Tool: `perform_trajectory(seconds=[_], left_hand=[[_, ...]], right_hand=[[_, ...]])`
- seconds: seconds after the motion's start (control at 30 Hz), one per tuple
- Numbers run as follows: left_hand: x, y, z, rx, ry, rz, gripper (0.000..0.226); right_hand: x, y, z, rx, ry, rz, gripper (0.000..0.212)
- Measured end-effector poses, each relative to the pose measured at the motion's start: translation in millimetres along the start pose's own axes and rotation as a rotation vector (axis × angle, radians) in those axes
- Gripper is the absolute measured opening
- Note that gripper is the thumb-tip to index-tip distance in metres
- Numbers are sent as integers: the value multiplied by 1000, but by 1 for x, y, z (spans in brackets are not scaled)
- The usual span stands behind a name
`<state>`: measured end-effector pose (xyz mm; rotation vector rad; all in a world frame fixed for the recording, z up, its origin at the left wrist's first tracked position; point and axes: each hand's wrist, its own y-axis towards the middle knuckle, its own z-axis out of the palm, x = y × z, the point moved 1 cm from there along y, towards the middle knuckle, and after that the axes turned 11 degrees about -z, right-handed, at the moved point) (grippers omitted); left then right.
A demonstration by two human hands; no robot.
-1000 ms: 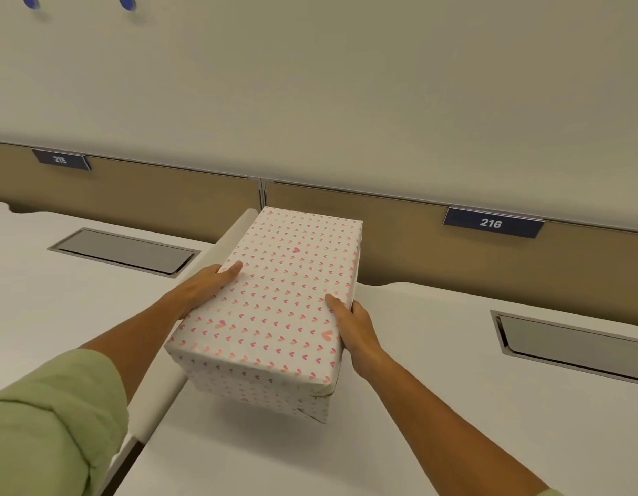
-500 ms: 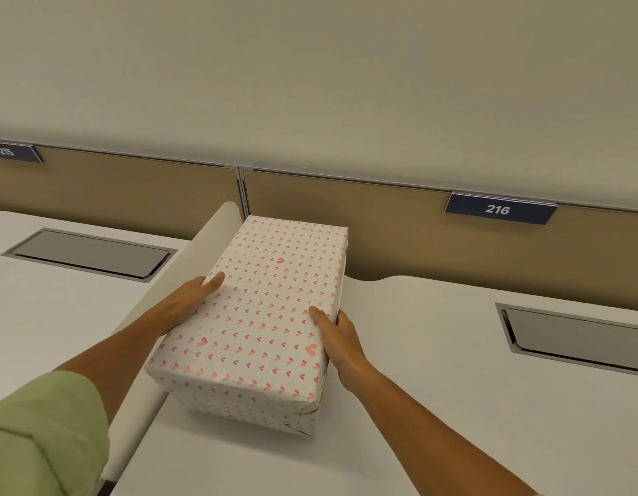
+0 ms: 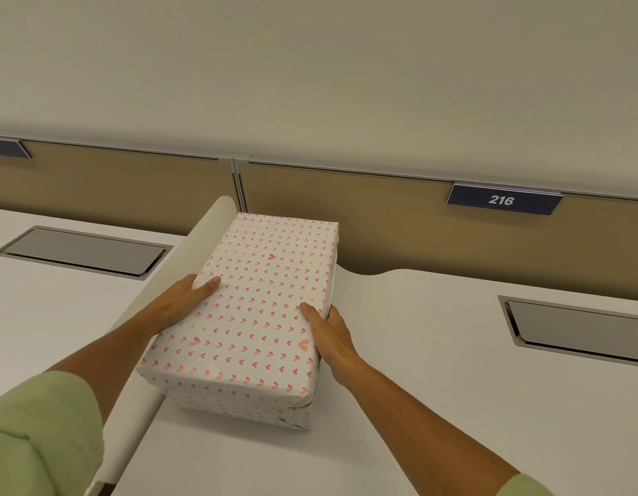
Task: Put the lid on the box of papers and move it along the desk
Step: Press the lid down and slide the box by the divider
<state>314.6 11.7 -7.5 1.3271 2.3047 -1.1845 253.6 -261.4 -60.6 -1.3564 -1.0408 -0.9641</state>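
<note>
Since 1 s ago the box (image 3: 253, 309) has come down: it was tilted w/ its near end raised off the desk (image 3: 417, 370), now it sits flat on the white top, and the 216 sign (image 3: 502, 199) sits a bit further right of it in view. Lid is on; box + lid wrapped in white paper w/ small pink hearts, long axis running away from the person.

Left hand (image 3: 178, 304) is clamped on the box's left long side, thumb lying on the lid, fingers down the side out of sight. Right hand (image 3: 328, 336) is clamped on the box's right long side, thumb on the lid edge, fingers wrapped over the side. Both hands grip at about mid-length of the box, forearms bare, green sleeve (image 3: 34, 434) at the near left.

Just left of the box, touching or nearly so, runs a rounded white divider (image 3: 188, 266) between two desks. Beyond the box is a tan back panel (image 3: 382, 223). Grey cable hatch (image 3: 85, 250) well left of the box, another hatch (image 3: 579, 329) well right; a 215 sign (image 3: 6, 148) far left
</note>
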Motion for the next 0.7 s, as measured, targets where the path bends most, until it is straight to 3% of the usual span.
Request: perform_trajectory(seconds=[0.13, 0.23, 0.43, 0.47, 0.5, 0.7], left_hand=[[-1, -8, -2, -79, 105, 19, 88], [-8, -19, -3, -169, 161, 62, 86], [-21, -48, 0, -272, 220, 144, 66], [-17, -88, 0, -303, 245, 188, 65], [-15, -127, 0, -321, 269, 214, 64], [-39, -168, 26, -327, 341, 306, 70]], right_hand=[[6, -3, -2, 9, -27, 8, 57], [15, -6, -4, 36, -64, 12, 55], [49, -24, -14, 45, -214, 4, 75], [63, -63, -23, 33, -242, -30, 79], [78, -104, -30, 36, -257, -67, 84], [98, -140, -62, 24, -319, -157, 94]])
